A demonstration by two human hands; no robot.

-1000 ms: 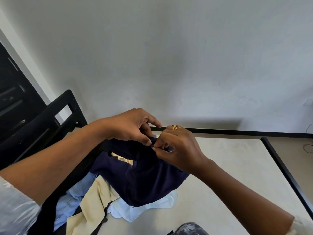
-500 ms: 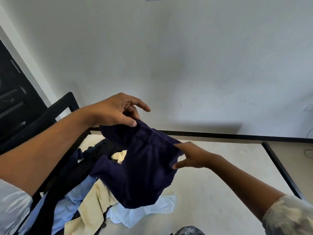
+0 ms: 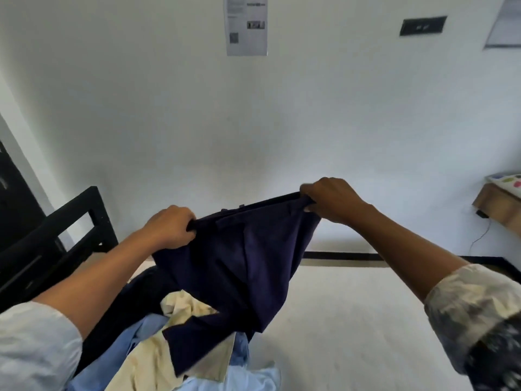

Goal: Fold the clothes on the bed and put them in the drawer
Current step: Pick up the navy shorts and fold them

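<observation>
Step in hand: opening out one garment, held up above the bed, before the first fold.
Navy garment point(image 3: 242, 263): dark cloth, probably trousers, judging by the band with small loops along its top edge. It hangs in the air between both hands, and its lower end trails onto the pile below.
Left hand point(image 3: 169, 230): fingers curled tight round the left end of the band, knuckles toward the camera.
Right hand point(image 3: 329, 200): fingers clenched on the right end of the band. It is held higher than the left, so the top edge slopes.
Pile of clothes point(image 3: 146, 351): cream and light blue pieces heaped at the near left of the bed, unfolded.
Bed point(image 3: 366, 320): pale bare surface to the right of the pile, bounded by a black frame point(image 3: 56, 238).
Drawer: not in view.
Technique: level the two hands so the band runs straight, then let the legs drop free of the pile. A short shake should clear the twist visible in the hanging cloth.
Placement: the bare area to the right offers flat room to lay the garment down and fold it.
Risk: the trailing end may drag the cream piece along when the garment is lifted.
Progress: early, with most clothes unfolded.
</observation>
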